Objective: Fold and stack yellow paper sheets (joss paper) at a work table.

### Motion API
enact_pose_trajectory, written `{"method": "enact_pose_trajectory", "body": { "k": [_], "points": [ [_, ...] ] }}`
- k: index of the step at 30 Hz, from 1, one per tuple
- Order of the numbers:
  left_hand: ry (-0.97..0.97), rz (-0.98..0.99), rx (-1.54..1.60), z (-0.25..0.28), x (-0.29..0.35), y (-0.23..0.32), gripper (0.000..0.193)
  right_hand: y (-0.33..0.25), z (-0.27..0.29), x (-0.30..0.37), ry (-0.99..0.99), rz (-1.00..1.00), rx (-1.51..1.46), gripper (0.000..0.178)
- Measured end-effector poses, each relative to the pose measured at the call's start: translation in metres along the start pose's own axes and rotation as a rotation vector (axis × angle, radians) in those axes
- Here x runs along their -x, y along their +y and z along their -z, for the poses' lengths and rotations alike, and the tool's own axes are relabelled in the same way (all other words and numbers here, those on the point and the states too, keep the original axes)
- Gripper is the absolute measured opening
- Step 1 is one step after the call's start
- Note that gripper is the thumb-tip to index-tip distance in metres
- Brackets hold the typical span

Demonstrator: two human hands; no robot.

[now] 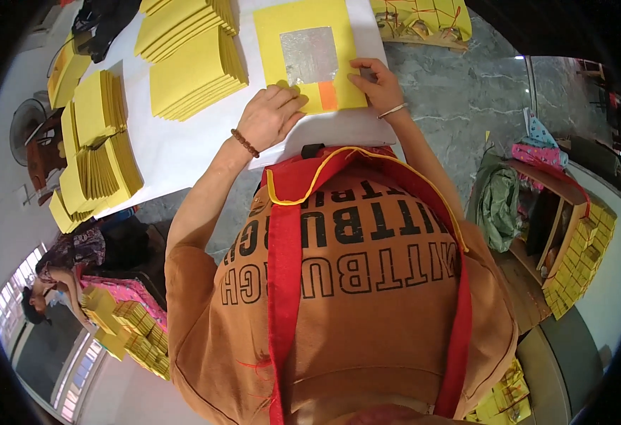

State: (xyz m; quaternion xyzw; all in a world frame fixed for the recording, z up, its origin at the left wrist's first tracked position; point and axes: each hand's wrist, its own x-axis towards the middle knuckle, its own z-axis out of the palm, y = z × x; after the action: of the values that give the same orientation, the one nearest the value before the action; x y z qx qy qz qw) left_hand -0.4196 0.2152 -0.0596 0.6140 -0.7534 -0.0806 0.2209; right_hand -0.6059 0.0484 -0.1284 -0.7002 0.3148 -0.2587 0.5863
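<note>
I take this for a small paper-goods workshop: stacks of yellow sheets (197, 78) crowd a white worktop (140, 142), yellow bundles (583, 258) are heaped at right, and a co-worker (77, 251) reaches toward further yellow piles (140, 340).

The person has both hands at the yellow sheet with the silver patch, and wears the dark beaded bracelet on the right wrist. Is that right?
Not quite: in the head view, the dark beaded bracelet is on the left wrist. The left hand and right hand are at the yellow sheet with the silver patch.
</note>
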Motion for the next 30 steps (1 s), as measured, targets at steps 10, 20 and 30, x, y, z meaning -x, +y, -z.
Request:
{"method": "enact_pose_trajectory", "body": {
  "k": [10, 20, 30],
  "points": [
    [-0.011, 0.185, 0.174, -0.001, -0.008, -0.011, 0.015, 0.000, 0.000, -0.002, 0.007, -0.088, -0.096, 0.024],
    [0.019, 0.210, 0.264, -0.003, -0.010, -0.011, 0.013, -0.003, -0.001, -0.002, 0.020, -0.105, -0.103, 0.020],
    [-0.085, 0.501, 0.457, 0.002, -0.014, -0.015, 0.020, -0.006, 0.001, -0.002, 0.010, -0.083, -0.144, 0.029]
  ]
}}
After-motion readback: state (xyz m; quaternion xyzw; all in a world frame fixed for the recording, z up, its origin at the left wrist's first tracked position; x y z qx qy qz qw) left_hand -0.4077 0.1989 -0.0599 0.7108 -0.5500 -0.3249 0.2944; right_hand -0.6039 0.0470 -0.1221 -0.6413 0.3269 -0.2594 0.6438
